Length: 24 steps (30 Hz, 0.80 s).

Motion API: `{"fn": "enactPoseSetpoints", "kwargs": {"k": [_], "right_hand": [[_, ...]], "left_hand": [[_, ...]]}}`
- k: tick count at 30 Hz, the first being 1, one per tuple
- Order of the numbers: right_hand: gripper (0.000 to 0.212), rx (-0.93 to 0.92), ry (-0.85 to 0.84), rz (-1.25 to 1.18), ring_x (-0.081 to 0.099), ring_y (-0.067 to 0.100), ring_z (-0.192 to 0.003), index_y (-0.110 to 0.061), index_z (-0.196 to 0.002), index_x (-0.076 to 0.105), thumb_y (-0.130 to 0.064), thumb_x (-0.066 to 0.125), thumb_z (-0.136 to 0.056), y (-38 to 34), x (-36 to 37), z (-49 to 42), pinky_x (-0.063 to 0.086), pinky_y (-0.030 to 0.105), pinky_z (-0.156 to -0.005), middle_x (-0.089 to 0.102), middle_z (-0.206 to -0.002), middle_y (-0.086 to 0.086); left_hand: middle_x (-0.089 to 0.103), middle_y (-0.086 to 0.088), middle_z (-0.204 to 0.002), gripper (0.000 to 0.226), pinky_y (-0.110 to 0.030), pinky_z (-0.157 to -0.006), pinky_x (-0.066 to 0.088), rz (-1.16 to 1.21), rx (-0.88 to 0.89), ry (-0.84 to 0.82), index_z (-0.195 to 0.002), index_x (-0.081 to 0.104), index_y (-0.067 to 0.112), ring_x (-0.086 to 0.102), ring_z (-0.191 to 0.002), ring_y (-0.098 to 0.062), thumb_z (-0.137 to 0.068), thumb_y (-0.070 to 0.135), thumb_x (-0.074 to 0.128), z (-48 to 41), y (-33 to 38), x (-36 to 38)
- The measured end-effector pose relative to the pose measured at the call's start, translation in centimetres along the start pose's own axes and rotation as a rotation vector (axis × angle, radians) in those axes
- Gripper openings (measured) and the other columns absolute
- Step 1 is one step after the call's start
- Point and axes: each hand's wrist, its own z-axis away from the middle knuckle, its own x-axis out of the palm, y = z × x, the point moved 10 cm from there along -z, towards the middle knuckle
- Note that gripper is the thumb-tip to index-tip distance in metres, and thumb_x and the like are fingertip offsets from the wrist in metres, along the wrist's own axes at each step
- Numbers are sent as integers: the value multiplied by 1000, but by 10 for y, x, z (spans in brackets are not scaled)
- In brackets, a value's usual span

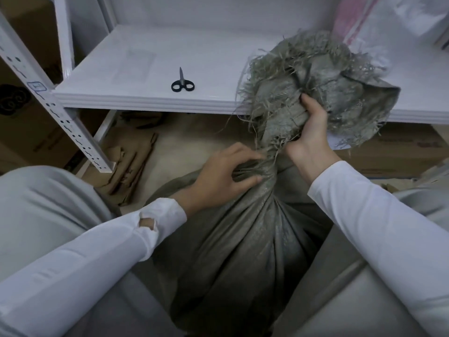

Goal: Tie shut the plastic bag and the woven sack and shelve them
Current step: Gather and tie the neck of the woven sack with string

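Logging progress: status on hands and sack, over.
Left hand grips woven sack at its twisted neck. Right hand holds the frayed mouth above. Scissors lie on shelf, clear of sack.

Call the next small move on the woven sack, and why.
Probably the right hand loops the frayed top of the woven sack around its twisted neck to start a knot: the left hand pinches the neck, and the right grips the loose top above it.

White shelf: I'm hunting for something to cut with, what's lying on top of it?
Black-handled scissors lie on the white shelf. The woven sack, gripped by the right hand, covers the shelf's right side.
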Motion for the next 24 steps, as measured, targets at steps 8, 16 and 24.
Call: {"fn": "enactPoseSetpoints", "kwargs": {"k": [8, 16, 24], "right_hand": [[41, 69, -177, 69, 66, 32, -106, -7, -118, 65, -38, 49, -95, 7, 33, 20, 50, 48, -98, 69, -116, 15], [48, 257, -95, 120, 68, 35, -98, 0, -121, 60, -35, 33, -102, 44, 18, 31, 59, 43, -77, 69, -109, 22], [39, 146, 40, 420, 71, 33, -91, -6, -120, 63, -31, 48, -95, 32, 6, 7, 60, 47, -74, 70, -109, 17]], "left_hand": [[69, -3, -102, 31, -19, -89, 51, 548, -448, 192, -106, 64, 11, 65, -94, -6, -78, 15, 77, -11, -40, -34], [57, 12, -128, 100, -22, -102, 38, 453, -620, -183, -133, 51, 22, 53, -116, -4, -47, 57, 86, -5, -46, 11], [58, 14, -123, 76, -5, -92, 40, 491, -612, 53, -130, 53, 13, 54, -111, 3, -63, 23, 88, -11, -44, 3]]}}
